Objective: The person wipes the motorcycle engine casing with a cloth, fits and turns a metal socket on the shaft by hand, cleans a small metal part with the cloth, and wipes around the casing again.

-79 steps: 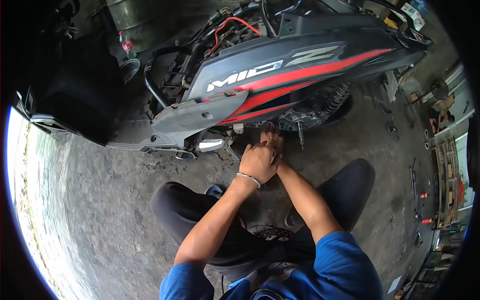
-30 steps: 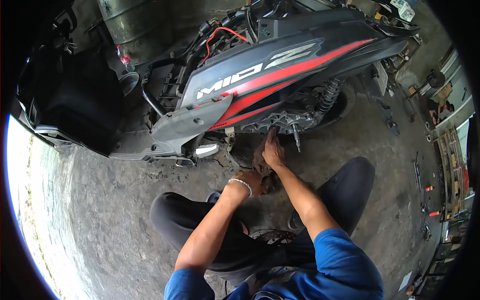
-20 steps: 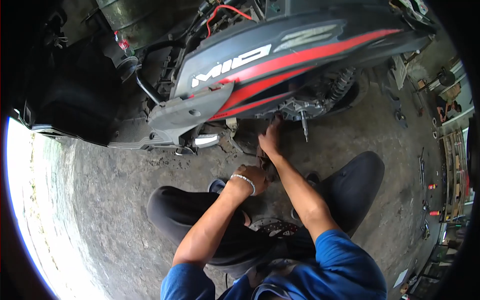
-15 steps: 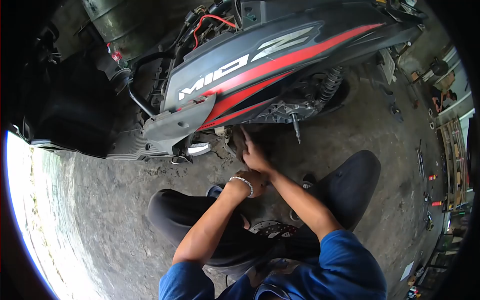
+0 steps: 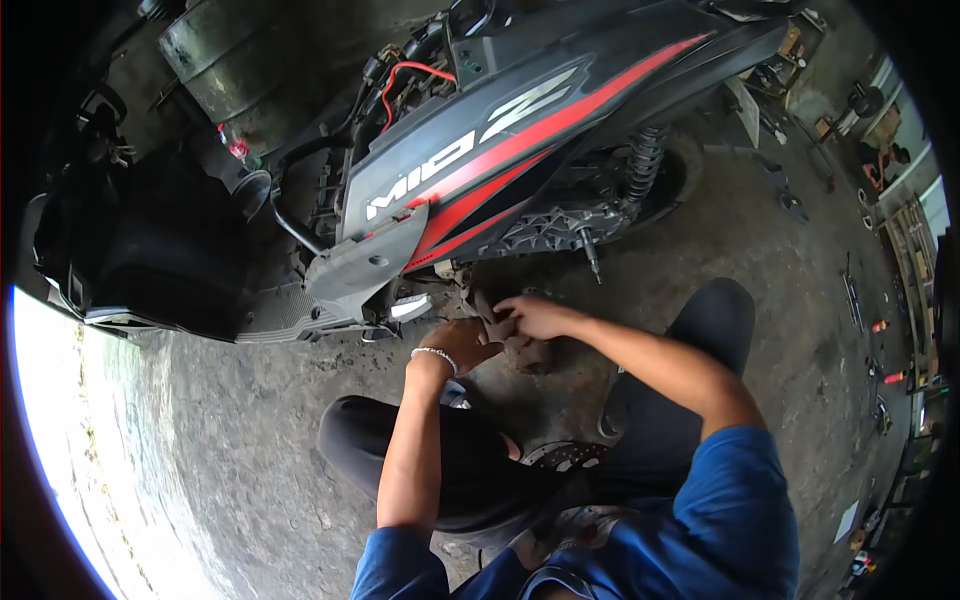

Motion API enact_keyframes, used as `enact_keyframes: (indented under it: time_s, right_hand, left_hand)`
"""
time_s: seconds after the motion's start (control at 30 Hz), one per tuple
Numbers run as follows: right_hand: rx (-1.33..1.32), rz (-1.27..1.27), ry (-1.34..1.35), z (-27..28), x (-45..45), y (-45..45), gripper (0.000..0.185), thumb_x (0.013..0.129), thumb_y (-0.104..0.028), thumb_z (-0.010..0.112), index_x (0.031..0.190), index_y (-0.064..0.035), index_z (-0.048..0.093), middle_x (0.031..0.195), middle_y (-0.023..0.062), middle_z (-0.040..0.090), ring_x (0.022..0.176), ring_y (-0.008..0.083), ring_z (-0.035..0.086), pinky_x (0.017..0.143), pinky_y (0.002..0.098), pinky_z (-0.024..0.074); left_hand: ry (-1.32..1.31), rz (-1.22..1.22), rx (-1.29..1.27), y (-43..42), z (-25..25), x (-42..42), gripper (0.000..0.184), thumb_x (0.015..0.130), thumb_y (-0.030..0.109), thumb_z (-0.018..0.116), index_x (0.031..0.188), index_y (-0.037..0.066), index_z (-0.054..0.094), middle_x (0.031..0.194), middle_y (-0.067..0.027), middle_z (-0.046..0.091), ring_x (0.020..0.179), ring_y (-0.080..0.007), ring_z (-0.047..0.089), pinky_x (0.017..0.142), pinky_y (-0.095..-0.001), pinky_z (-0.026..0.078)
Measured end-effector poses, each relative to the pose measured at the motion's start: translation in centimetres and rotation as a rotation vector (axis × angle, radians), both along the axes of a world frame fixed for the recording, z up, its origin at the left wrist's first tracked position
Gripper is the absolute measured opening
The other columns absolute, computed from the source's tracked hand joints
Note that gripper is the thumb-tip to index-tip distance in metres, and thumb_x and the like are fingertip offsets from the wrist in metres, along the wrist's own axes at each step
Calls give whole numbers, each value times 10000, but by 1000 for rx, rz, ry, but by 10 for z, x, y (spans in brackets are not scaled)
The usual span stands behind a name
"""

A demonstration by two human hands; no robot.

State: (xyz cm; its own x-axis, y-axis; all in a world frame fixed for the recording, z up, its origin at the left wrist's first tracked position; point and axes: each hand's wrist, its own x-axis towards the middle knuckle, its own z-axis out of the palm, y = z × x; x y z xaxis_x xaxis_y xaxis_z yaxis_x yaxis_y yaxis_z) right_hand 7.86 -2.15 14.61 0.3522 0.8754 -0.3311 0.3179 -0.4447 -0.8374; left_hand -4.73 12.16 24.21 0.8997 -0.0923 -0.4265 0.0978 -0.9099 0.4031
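Below the side of a dark scooter (image 5: pixel 480 165), my two hands meet at a limp brownish-grey piece that looks like a rag (image 5: pixel 526 357). My right hand (image 5: pixel 538 316) comes in from the right, its fingers curled over the upper part of the rag. From the other side my left hand (image 5: pixel 460 347), with a bracelet at the wrist, closes on the rag's left edge; its fingertips are partly hidden. Just above the hands are the scooter's lower frame and a white-tipped footrest (image 5: pixel 410 307). To the upper right, a bare shaft (image 5: pixel 588 253) sticks out of the engine case.
A brake disc (image 5: pixel 565 456) lies on the floor between my legs. Behind the scooter stand a metal drum (image 5: pixel 235 75) and a bottle with a red label (image 5: pixel 236 145). Tools (image 5: pixel 852 300) and a wooden rack (image 5: pixel 915 265) line the right side. Another person (image 5: pixel 880 165) is far right.
My hands have come apart from an overlapping hold, the left over the right wrist. The right index finger, stretched out before, is now curled over the rag. The view has shifted slightly.
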Motion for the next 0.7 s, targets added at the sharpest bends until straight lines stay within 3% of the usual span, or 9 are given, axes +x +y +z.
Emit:
enact_keyframes:
  time_s: [0.03, 0.13, 0.27, 0.3, 0.43, 0.5, 0.53, 0.6, 0.7]
  right_hand:
    - [3, -4, -12, 14, 14, -8, 562, 681, 65, 383, 1239, 3, 404, 887, 113, 621, 654, 170, 545, 526, 241, 398]
    - [172, 71, 338, 82, 23, -28, 413, 683, 65, 379, 1076, 19, 498, 906, 111, 622, 706, 173, 570, 553, 222, 406]
    - [568, 31, 544, 163, -9, -44, 300, 707, 49, 389, 984, 24, 500, 908, 96, 628, 696, 142, 565, 538, 224, 397]
    - [582, 21, 546, 170, -11, -50, 300, 707, 49, 389, 984, 24, 500, 908, 96, 628, 696, 142, 565, 538, 224, 397]
    - [169, 38, -137, 183, -10, -79, 225, 749, 1, 437, 963, 25, 502, 906, 107, 627, 663, 160, 567, 535, 269, 412]
    - [-293, -13, -511, 153, 1, -101, 194, 787, -72, 488, 960, 13, 507, 825, 133, 626, 608, 214, 563, 545, 341, 422]
    - [-292, -13, -495, 148, 1, -112, 194, 787, -72, 488, 960, 13, 507, 825, 133, 626, 608, 214, 563, 545, 341, 422]
    - [-621, 130, -369, 146, 10, -125, 186, 826, -130, 478, 952, 4, 505, 730, 153, 614, 571, 287, 554, 564, 403, 420]
    - [-474, 42, -313, 155, -2, -140, 170, 832, -135, 464, 909, 10, 508, 729, 158, 614, 596, 310, 563, 571, 406, 431]
  left_hand:
    - [-76, 67, 78, 4, -4, -1, 472, 754, 456, 549, 963, 36, 605, 929, -131, 622, 835, -325, 576, 725, -385, 449]
    - [-223, 226, 211, -2, -32, -5, 546, 721, 502, 570, 1029, 52, 587, 967, -119, 615, 860, -321, 574, 748, -388, 449]
    - [-720, 5, -339, -27, -93, 12, 610, 660, 516, 635, 1093, 95, 549, 978, -117, 610, 844, -310, 575, 751, -368, 448]
    - [-712, -10, -333, -33, -85, 14, 610, 660, 516, 635, 1093, 95, 549, 978, -117, 610, 844, -310, 575, 751, -368, 448]
    - [188, -71, -196, -57, -50, 16, 555, 658, 383, 675, 1084, 53, 541, 862, -114, 628, 770, -266, 565, 727, -339, 445]
    - [234, -82, -195, -63, -52, 16, 555, 658, 374, 676, 1088, 53, 536, 858, -111, 627, 770, -263, 564, 724, -339, 445]
    - [272, -91, -188, -61, -54, 13, 555, 658, 366, 677, 1091, 52, 531, 854, -108, 626, 769, -259, 563, 721, -338, 445]
    - [316, -118, -148, -52, -49, 25, 555, 657, 349, 680, 1098, 52, 520, 846, -103, 624, 769, -253, 562, 715, -338, 444]
    - [228, -41, -217, -55, -31, 22, 532, 658, 351, 685, 1064, 41, 538, 832, -109, 620, 757, -252, 561, 706, -333, 442]
